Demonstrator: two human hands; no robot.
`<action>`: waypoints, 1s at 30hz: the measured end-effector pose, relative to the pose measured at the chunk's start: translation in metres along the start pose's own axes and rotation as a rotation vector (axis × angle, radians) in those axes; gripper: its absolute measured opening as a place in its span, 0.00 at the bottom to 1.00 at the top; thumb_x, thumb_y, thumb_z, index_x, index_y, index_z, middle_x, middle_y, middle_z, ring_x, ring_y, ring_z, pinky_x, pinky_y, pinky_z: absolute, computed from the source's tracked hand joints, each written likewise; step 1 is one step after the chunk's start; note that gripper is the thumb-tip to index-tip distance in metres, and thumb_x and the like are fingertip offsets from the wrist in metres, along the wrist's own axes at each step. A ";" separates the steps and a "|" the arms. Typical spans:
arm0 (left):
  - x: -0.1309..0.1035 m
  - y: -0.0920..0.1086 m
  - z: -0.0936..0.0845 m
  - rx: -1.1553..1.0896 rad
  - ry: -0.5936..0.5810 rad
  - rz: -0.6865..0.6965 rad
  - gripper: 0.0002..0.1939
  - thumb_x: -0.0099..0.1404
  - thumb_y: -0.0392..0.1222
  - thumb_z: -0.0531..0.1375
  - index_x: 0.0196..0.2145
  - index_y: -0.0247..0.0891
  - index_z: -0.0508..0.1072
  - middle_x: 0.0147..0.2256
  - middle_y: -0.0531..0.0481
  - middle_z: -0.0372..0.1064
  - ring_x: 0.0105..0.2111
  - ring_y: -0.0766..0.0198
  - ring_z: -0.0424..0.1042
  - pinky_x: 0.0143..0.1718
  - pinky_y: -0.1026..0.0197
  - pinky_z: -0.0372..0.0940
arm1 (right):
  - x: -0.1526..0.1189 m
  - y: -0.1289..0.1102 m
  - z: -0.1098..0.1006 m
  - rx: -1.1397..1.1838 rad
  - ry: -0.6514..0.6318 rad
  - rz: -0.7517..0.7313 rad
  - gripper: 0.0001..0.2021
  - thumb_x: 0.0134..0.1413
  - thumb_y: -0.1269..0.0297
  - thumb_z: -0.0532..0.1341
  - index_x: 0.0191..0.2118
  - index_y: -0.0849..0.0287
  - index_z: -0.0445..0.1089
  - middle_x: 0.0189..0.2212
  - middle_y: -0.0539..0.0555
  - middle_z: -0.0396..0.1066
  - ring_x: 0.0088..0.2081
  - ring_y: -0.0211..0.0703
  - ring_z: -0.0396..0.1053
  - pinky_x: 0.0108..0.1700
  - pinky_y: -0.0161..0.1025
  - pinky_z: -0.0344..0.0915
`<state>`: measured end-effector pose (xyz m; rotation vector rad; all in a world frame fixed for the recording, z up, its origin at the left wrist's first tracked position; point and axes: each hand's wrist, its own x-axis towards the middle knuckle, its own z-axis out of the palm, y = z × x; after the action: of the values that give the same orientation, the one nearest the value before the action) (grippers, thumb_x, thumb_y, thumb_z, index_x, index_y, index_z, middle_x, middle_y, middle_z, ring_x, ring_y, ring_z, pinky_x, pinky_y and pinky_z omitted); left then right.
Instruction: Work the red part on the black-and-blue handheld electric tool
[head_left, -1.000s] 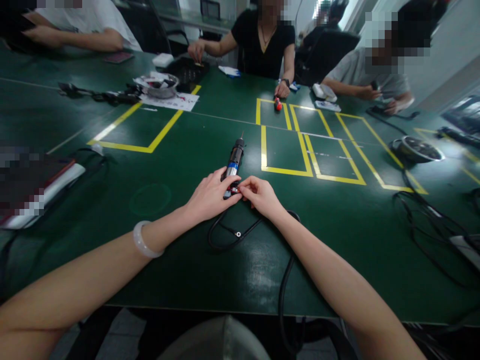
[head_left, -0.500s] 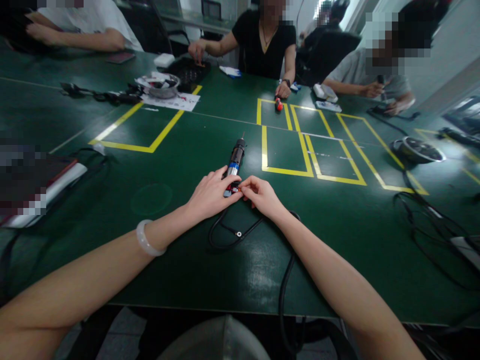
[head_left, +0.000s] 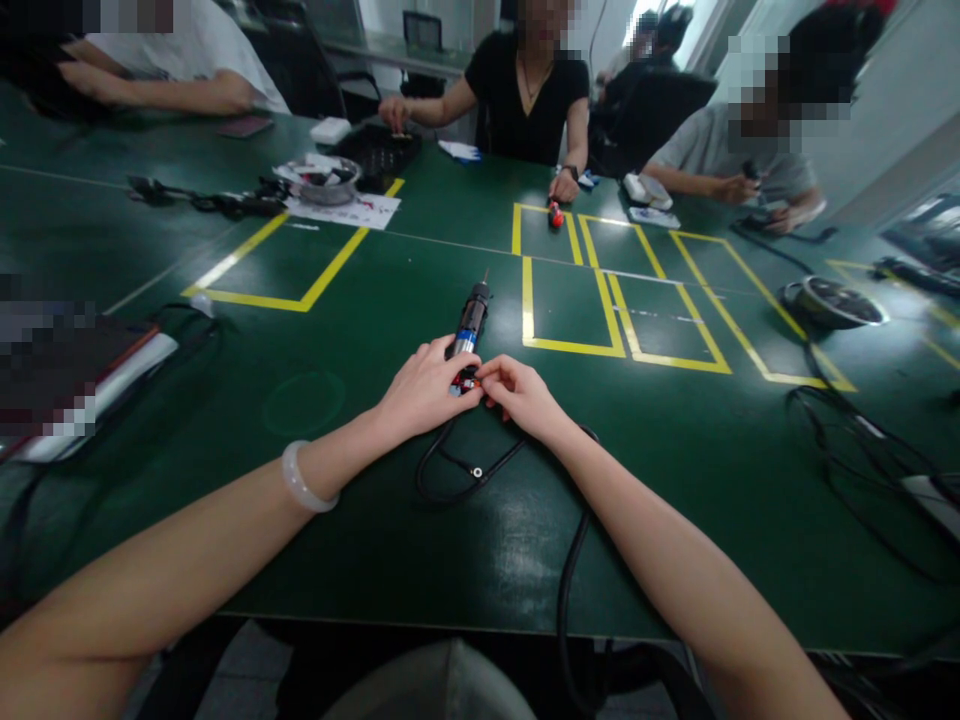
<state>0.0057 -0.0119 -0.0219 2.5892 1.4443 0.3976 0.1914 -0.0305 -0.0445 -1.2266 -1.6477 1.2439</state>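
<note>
A black, blue and silver pen-shaped electric tool [head_left: 470, 325] lies on the green table, its thin tip pointing away from me. My left hand [head_left: 429, 388] rests over its near end, fingers closed around it and thumb at the small red and white parts [head_left: 465, 382] there. My right hand [head_left: 520, 392] pinches at the right side of those parts; what sits between its fingertips is too small to name. A black cable [head_left: 450, 495] with a small metal ring [head_left: 477, 473] loops on the table below my hands.
Yellow tape frames [head_left: 574, 348] mark the table ahead. A metal bowl [head_left: 330, 188] stands on paper at the back left, another bowl [head_left: 836, 300] at the right near tangled cables [head_left: 832, 440]. A notebook [head_left: 142, 370] lies left. Several people sit across.
The view has shifted very slightly. My hands stay at the tool's near end, with barely any movement of the fingers.
</note>
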 end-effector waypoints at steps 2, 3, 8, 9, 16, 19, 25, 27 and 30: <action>0.000 -0.001 0.000 0.005 -0.003 -0.002 0.20 0.66 0.54 0.57 0.52 0.45 0.74 0.59 0.40 0.60 0.54 0.45 0.66 0.54 0.46 0.64 | 0.000 0.000 0.000 0.007 -0.004 0.000 0.08 0.56 0.68 0.57 0.42 0.59 0.66 0.29 0.48 0.67 0.26 0.33 0.67 0.19 0.27 0.62; 0.000 -0.001 0.000 0.008 -0.006 -0.003 0.20 0.66 0.54 0.57 0.52 0.45 0.74 0.59 0.40 0.59 0.54 0.45 0.66 0.54 0.46 0.64 | 0.000 -0.001 0.000 0.013 -0.007 0.001 0.08 0.56 0.68 0.57 0.42 0.59 0.66 0.30 0.48 0.68 0.27 0.33 0.67 0.19 0.26 0.62; 0.000 -0.008 -0.004 0.011 -0.019 0.004 0.21 0.65 0.53 0.58 0.52 0.45 0.74 0.62 0.40 0.58 0.56 0.44 0.65 0.55 0.45 0.63 | 0.001 -0.005 -0.011 0.087 -0.082 0.038 0.08 0.56 0.68 0.58 0.43 0.60 0.65 0.30 0.49 0.69 0.27 0.34 0.69 0.20 0.27 0.65; 0.000 -0.011 -0.005 0.013 -0.020 0.004 0.21 0.64 0.53 0.58 0.52 0.46 0.74 0.62 0.41 0.58 0.56 0.44 0.65 0.56 0.45 0.63 | 0.001 -0.005 -0.014 0.102 -0.106 0.051 0.08 0.56 0.68 0.59 0.42 0.60 0.65 0.29 0.49 0.69 0.27 0.34 0.69 0.20 0.28 0.66; -0.002 -0.061 -0.014 0.062 -0.027 -0.065 0.23 0.64 0.59 0.56 0.52 0.48 0.74 0.62 0.42 0.58 0.57 0.45 0.65 0.57 0.46 0.61 | 0.006 -0.001 -0.038 0.163 -0.049 0.104 0.08 0.57 0.65 0.60 0.42 0.60 0.66 0.28 0.49 0.69 0.24 0.33 0.68 0.15 0.26 0.64; -0.003 -0.092 -0.022 0.082 -0.027 -0.119 0.24 0.65 0.60 0.55 0.53 0.47 0.74 0.62 0.43 0.58 0.58 0.46 0.64 0.59 0.47 0.59 | 0.006 0.002 -0.040 0.165 -0.026 0.088 0.09 0.57 0.64 0.60 0.42 0.61 0.66 0.28 0.49 0.70 0.23 0.33 0.68 0.15 0.26 0.63; -0.003 -0.153 -0.045 0.121 -0.030 -0.195 0.25 0.67 0.56 0.56 0.55 0.41 0.73 0.59 0.44 0.62 0.56 0.52 0.64 0.59 0.52 0.58 | 0.006 0.006 -0.036 0.145 0.001 0.071 0.10 0.57 0.61 0.60 0.41 0.62 0.68 0.27 0.49 0.69 0.23 0.33 0.67 0.14 0.26 0.61; -0.002 -0.175 -0.052 0.136 -0.047 -0.224 0.24 0.68 0.54 0.56 0.56 0.39 0.72 0.58 0.44 0.64 0.53 0.53 0.65 0.57 0.52 0.60 | 0.005 0.007 -0.036 0.138 0.014 0.065 0.10 0.57 0.61 0.59 0.41 0.62 0.68 0.27 0.49 0.69 0.23 0.33 0.67 0.14 0.26 0.60; 0.000 -0.210 -0.061 0.184 -0.071 -0.292 0.24 0.70 0.55 0.55 0.58 0.40 0.71 0.58 0.44 0.65 0.52 0.52 0.65 0.55 0.50 0.60 | 0.005 0.006 -0.035 0.130 0.017 0.066 0.10 0.57 0.61 0.59 0.41 0.62 0.68 0.27 0.49 0.69 0.22 0.33 0.67 0.14 0.27 0.60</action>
<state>-0.1833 0.0990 -0.0174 2.4377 1.8764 0.1393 0.2241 -0.0156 -0.0408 -1.2159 -1.5006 1.3551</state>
